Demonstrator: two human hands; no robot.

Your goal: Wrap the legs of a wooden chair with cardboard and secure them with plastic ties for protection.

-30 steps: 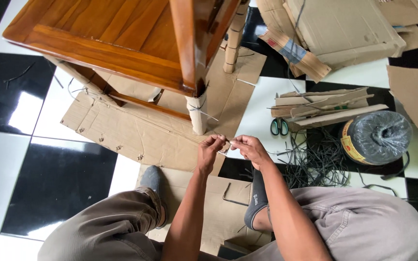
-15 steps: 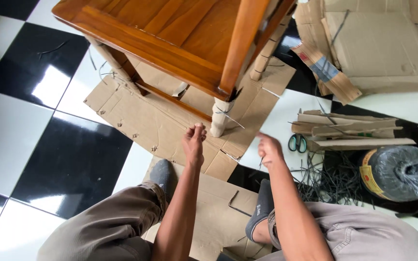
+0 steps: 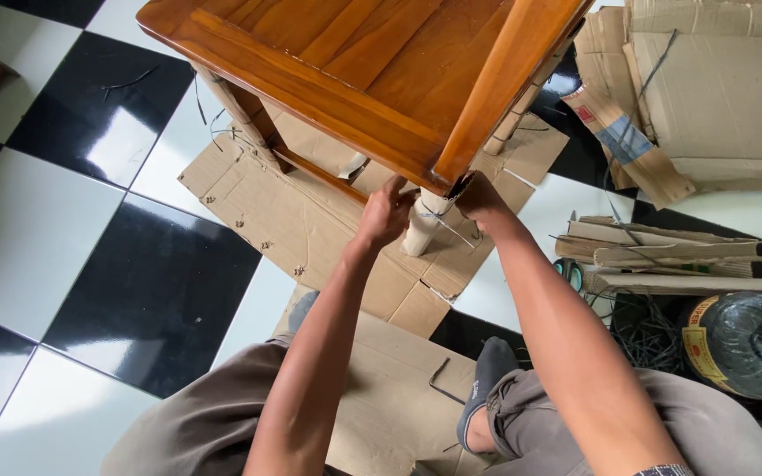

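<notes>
Where hands [image 3: 434, 207] meet: wrapped leg [image 3: 422, 227].

A glossy floor of large black and white square tiles [image 3: 63, 238] fills the scene, catching bright light on a black tile at the far left. A flat sheet of brown corrugated cardboard [image 3: 284, 220] lies on it in the middle. At the far right sits a heap of folded brown cardboard pieces [image 3: 716, 97], with a tangle of thin black cords [image 3: 646, 330] nearer on the right.
</notes>
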